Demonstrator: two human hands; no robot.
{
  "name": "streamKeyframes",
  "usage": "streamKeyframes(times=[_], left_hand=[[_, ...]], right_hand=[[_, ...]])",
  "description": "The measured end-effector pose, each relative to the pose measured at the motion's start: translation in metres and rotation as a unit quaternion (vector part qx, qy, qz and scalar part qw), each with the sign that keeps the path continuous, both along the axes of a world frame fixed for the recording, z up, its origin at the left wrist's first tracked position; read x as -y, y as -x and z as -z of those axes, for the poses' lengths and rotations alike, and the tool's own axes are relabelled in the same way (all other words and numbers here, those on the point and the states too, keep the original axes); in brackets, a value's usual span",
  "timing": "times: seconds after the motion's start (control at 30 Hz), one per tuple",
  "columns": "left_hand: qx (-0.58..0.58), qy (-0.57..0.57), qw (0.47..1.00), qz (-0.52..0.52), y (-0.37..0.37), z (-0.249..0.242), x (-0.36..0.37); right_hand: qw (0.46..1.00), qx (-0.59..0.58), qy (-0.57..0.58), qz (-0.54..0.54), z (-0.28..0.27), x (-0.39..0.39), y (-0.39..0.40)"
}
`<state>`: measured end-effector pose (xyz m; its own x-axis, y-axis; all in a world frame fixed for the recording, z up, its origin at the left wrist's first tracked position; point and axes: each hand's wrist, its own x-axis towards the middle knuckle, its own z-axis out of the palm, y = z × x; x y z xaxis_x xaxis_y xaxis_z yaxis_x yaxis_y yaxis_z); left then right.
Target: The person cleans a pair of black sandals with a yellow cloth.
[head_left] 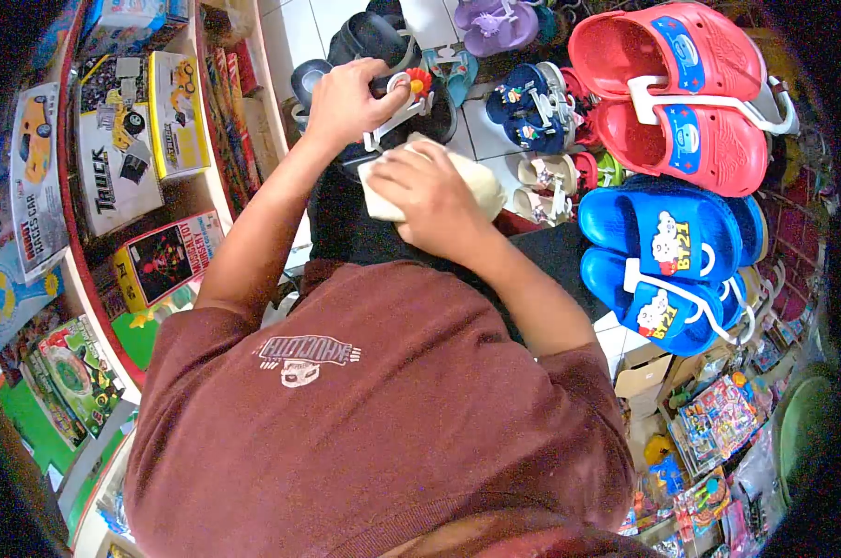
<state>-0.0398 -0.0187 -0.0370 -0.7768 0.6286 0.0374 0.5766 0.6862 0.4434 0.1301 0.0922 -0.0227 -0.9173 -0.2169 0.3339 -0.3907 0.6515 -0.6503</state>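
My left hand (350,102) is closed on the white plastic hanger (392,126) of a pair of dark sandals (443,119). A red and yellow flower (420,84) shows beside my left thumb. Just below and to the right, my right hand (439,205) presses its fingers over a bunched cream cloth (481,186). The cloth lies close against the sandals and covers part of them. Other black footwear (374,39) sits past my left hand.
Red clogs (625,60) and blue slides (657,232) hang close on the right. Navy sandals (527,107) and purple clogs (496,26) are farther ahead. Boxed toys, including a truck box (118,177), fill the left shelf. Packaged toys (718,418) lie at lower right.
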Motion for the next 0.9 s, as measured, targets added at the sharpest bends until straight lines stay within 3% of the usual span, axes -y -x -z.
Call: streamKeyframes(times=[0.03, 0.17, 0.4, 0.5, 0.63, 0.73, 0.8, 0.9], left_hand=[[0.008, 0.01, 1.0, -0.001, -0.001, 0.0, 0.001], [-0.02, 0.005, 1.0, 0.005, -0.001, 0.007, 0.002], [0.0, 0.002, 1.0, 0.001, 0.0, 0.003, 0.001], [0.007, -0.001, 1.0, -0.016, -0.002, 0.002, 0.0], [0.003, 0.007, 1.0, -0.008, -0.001, 0.002, 0.0], [-0.003, 0.002, 1.0, 0.0, 0.0, 0.003, 0.002], [-0.002, 0.008, 1.0, -0.008, -0.001, 0.002, 0.002], [0.0, -0.001, 1.0, -0.006, -0.001, 0.002, 0.001]], right_hand=[[0.999, -0.042, -0.011, -0.006, 0.005, 0.002, 0.0], [0.996, -0.003, -0.001, 0.089, 0.028, -0.021, 0.014], [0.998, -0.044, 0.045, -0.009, 0.015, -0.006, 0.008], [0.994, -0.002, 0.002, 0.11, 0.025, -0.021, 0.014], [0.996, -0.049, -0.023, 0.065, 0.008, 0.004, 0.004], [0.997, -0.044, 0.048, 0.037, 0.022, -0.008, 0.011], [0.991, -0.062, 0.052, 0.11, 0.028, -0.017, 0.018], [0.997, -0.056, 0.033, 0.042, 0.014, -0.005, 0.009]])
